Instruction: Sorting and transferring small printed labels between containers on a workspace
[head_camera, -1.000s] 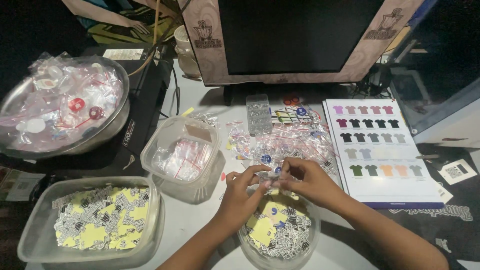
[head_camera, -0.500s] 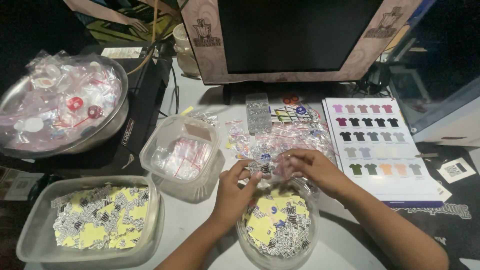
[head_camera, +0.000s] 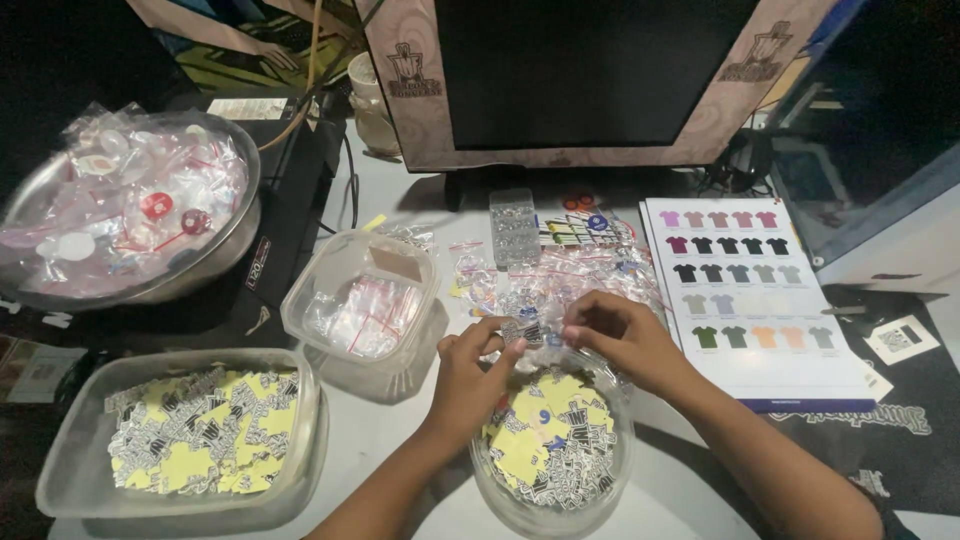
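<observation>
My left hand (head_camera: 470, 375) and my right hand (head_camera: 615, 335) meet above a round clear bowl (head_camera: 500, 495) full of yellow-backed black-and-white stickers. Between the fingertips of both hands I pinch one small sticker with a clear plastic bag (head_camera: 525, 330). Just beyond my hands lies a heap of small filled clear bags with red zip strips (head_camera: 590, 270).
A square clear tub of empty zip bags (head_camera: 360, 305) stands to the left, a rectangular tub of more stickers (head_camera: 185, 440) at front left, a metal bowl of bagged round badges (head_camera: 125, 205) at far left. A shirt colour chart (head_camera: 750, 290) lies right; a monitor (head_camera: 590, 70) stands behind.
Both hands stay together over the round bowl, shifting slightly as the fingers work the small piece. The view has moved a little.
</observation>
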